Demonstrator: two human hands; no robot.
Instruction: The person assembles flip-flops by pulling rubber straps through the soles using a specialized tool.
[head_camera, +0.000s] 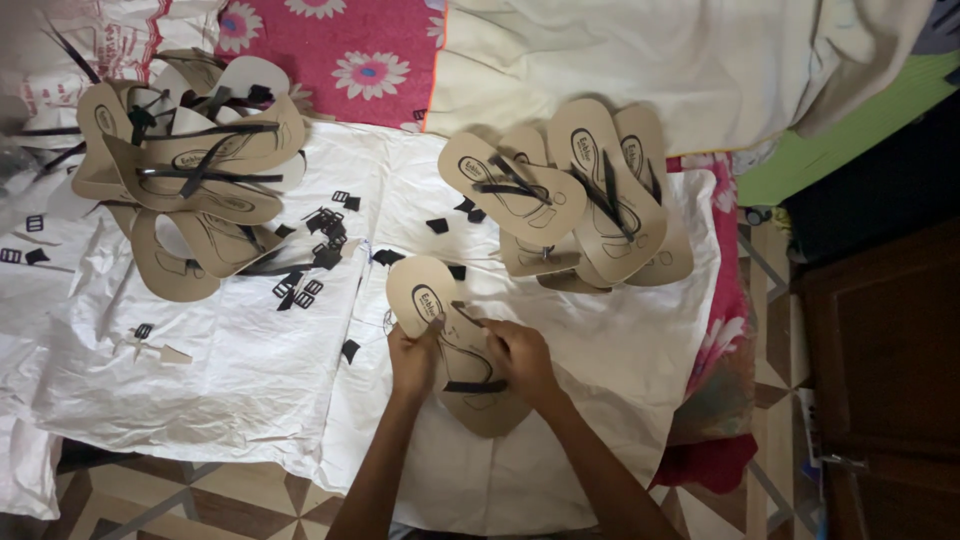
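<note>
Two sandal piles (190, 170) crowd white sheeting (250, 380).

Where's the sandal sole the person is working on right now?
In the head view the tan sandal sole lies low in the centre on the white sheet, held between the left hand and right hand, below the right-side pile of soles.

Materials and finish

Sandal sole (455, 345): matt tan, smooth, with black strap (476, 386). White sheet (240, 370): crinkled woven plastic, slight sheen. Cabinet (885, 380): dark wood.
</note>
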